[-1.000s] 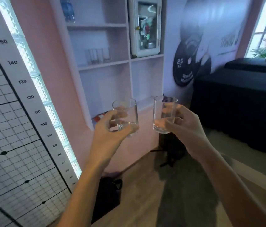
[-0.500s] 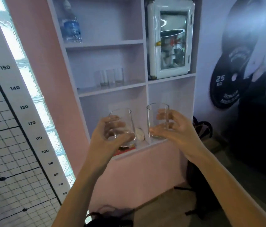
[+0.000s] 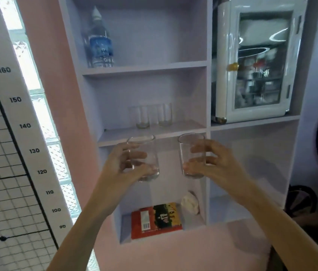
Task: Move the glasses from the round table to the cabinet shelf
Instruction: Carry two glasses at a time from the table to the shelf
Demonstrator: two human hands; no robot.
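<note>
- Lilac cabinet (image 3: 209, 94) now fills the view; a second ago it stood smaller and further off, so the person has closed in on it.
- Both glasses have risen with the approach and now hang just below the front edge of the middle shelf (image 3: 150, 133), which means the carry is nearly over and only the lift and set-down remain, as I judge it.
- Left hand (image 3: 123, 169) is wrapped around the left glass (image 3: 144, 157), thumb low, fingers behind.
- Right hand (image 3: 211, 165) pinches the right glass (image 3: 191, 155) between thumb and fingers.
- Glasses on the shelf (image 3: 152, 116) already stand toward its back; bare board lies in front and right of them.
- Water bottle (image 3: 100, 40) sits one shelf above, a red box (image 3: 156, 220) and a white lump (image 3: 190, 202) one below, a small fridge (image 3: 256, 59) to the right.
- Shelf edge itself is the likely snag: the bases must clear it.
</note>
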